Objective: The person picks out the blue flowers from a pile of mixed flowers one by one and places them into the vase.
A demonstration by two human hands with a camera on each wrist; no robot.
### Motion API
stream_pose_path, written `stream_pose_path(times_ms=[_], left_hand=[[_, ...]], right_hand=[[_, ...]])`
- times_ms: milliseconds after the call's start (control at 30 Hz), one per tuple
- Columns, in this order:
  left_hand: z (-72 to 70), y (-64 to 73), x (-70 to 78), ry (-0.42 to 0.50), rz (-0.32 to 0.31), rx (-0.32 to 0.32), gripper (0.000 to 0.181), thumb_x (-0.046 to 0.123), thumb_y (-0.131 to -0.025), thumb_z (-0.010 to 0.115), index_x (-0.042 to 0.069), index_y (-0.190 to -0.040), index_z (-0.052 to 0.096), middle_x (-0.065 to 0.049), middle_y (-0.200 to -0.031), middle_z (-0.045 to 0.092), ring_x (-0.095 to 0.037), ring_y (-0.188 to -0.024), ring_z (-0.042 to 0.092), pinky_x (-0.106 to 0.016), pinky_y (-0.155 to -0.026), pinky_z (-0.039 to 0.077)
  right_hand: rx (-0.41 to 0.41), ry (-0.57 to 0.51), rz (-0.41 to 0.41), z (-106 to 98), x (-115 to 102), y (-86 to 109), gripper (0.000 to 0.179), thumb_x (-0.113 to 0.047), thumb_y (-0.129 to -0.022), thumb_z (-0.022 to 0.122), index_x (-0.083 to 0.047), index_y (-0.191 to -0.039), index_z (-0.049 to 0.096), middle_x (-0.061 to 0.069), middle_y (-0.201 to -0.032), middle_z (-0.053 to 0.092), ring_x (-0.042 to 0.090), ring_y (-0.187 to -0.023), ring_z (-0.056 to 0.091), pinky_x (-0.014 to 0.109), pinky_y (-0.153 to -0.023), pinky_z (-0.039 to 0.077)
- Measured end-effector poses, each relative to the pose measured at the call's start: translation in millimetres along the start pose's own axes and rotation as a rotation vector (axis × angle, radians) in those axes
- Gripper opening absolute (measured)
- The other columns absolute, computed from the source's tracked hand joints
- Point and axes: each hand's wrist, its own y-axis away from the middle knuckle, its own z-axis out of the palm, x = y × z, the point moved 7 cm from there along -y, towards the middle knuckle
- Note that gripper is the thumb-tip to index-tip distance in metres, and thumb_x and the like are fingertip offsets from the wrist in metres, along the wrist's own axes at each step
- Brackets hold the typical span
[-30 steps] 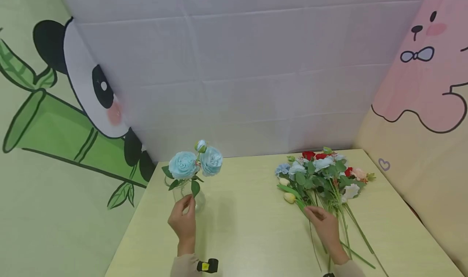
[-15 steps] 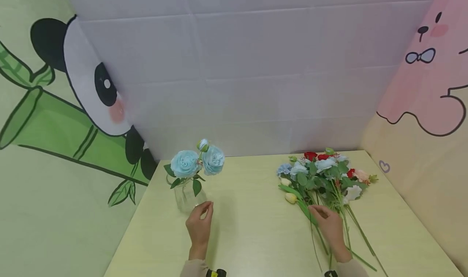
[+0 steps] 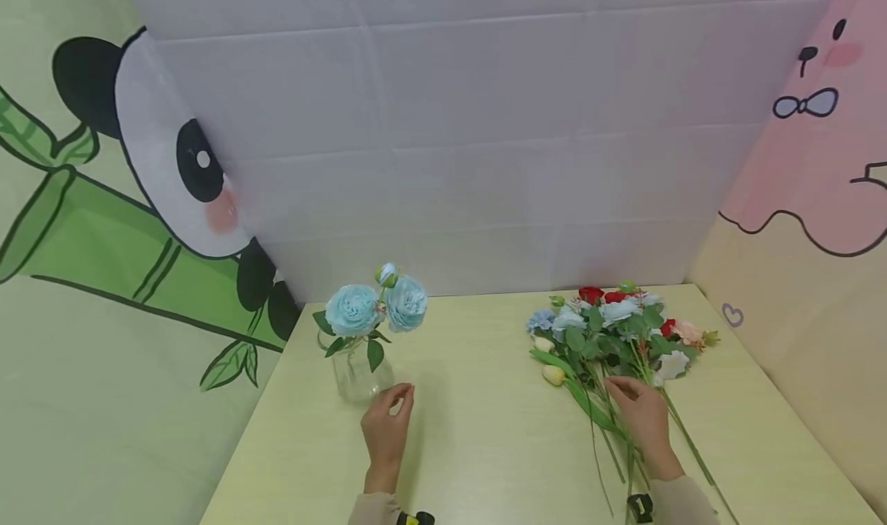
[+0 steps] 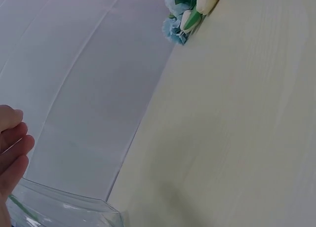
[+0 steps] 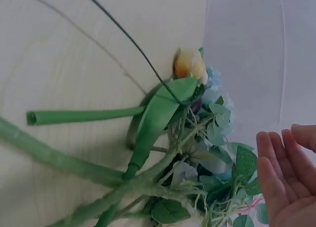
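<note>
A clear glass vase [image 3: 355, 379] stands on the left of the table with light-blue flowers [image 3: 352, 310] in it. My left hand [image 3: 386, 429] hovers in front of the vase, its fingers loosely bent and nothing in them; the left wrist view shows the vase's glass edge [image 4: 64, 195] beside that hand. On the right lies a bunch of artificial flowers [image 3: 601, 340] in red, blue, white and peach. Over its stems is my right hand [image 3: 643, 425], and the right wrist view shows its relaxed fingers [image 5: 274, 180] holding nothing. A yellow tulip [image 5: 189, 64] lies at the bunch's side.
The pale yellow table [image 3: 478, 433] stretches between the vase and the bunch. Long green stems [image 3: 693, 444] reach toward the near edge. Behind hangs a pale cloth wall [image 3: 471, 163], with a panda print at left and a pink bear print at right.
My left hand has come away from a leaf of the blue flowers, moving right and nearer to me. My right hand has shifted slightly right over the stems.
</note>
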Motion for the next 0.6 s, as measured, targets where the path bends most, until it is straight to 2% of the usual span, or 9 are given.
stream_pose_path(times_ms=[100,200,300,433,600], left_hand=[[-0.7,-0.8,-2.4,0.011,-0.018,-0.004,0.009,0.001,-0.070,0.074,0.007,-0.077,0.071,-0.003,-0.070,0.069,-0.015,-0.062,0.063,-0.013,-0.060,0.049],[-3.1,-2.1,-4.7,0.019,-0.029,0.005,0.010,-0.001,-0.070,0.074,0.006,-0.077,0.071,-0.004,-0.070,0.069,-0.016,-0.062,0.063,-0.014,-0.060,0.050],[-5.1,-2.7,-6.0,0.021,-0.031,0.020,0.011,-0.002,-0.069,0.075,0.005,-0.076,0.071,-0.004,-0.069,0.069,-0.016,-0.061,0.063,-0.015,-0.060,0.050],[-4.7,-1.7,-5.5,0.048,-0.034,0.011,0.013,-0.004,-0.068,0.074,0.005,-0.077,0.071,-0.005,-0.070,0.069,-0.016,-0.061,0.063,-0.012,-0.061,0.050],[-1.5,1.6,-3.3,0.058,-0.034,-0.033,0.011,-0.001,-0.070,0.074,0.006,-0.078,0.070,-0.004,-0.071,0.069,-0.014,-0.064,0.063,-0.008,-0.064,0.049]], right_hand=[[-0.017,0.026,0.008,-3.3,2.2,-1.6,0.030,-0.027,-0.089,0.060,-0.005,-0.107,0.067,0.017,-0.104,0.068,-0.004,-0.072,0.055,0.021,-0.061,0.044],[-0.038,0.046,0.006,-3.8,4.0,-1.6,0.028,-0.022,-0.089,0.060,-0.002,-0.108,0.067,0.019,-0.105,0.067,0.015,-0.081,0.062,0.026,-0.065,0.047],[-0.058,0.063,0.012,-2.8,7.3,-1.3,0.027,-0.018,-0.089,0.059,0.000,-0.108,0.066,0.021,-0.105,0.066,0.031,-0.090,0.062,0.033,-0.069,0.049],[-0.084,0.095,0.019,-0.2,11.3,-1.8,0.028,-0.017,-0.089,0.059,0.002,-0.108,0.066,0.023,-0.104,0.066,0.036,-0.092,0.062,0.039,-0.070,0.050],[-0.098,0.122,-0.018,5.0,10.5,-3.9,0.027,-0.014,-0.087,0.060,0.005,-0.105,0.066,0.023,-0.099,0.067,0.035,-0.087,0.063,0.038,-0.067,0.051]])
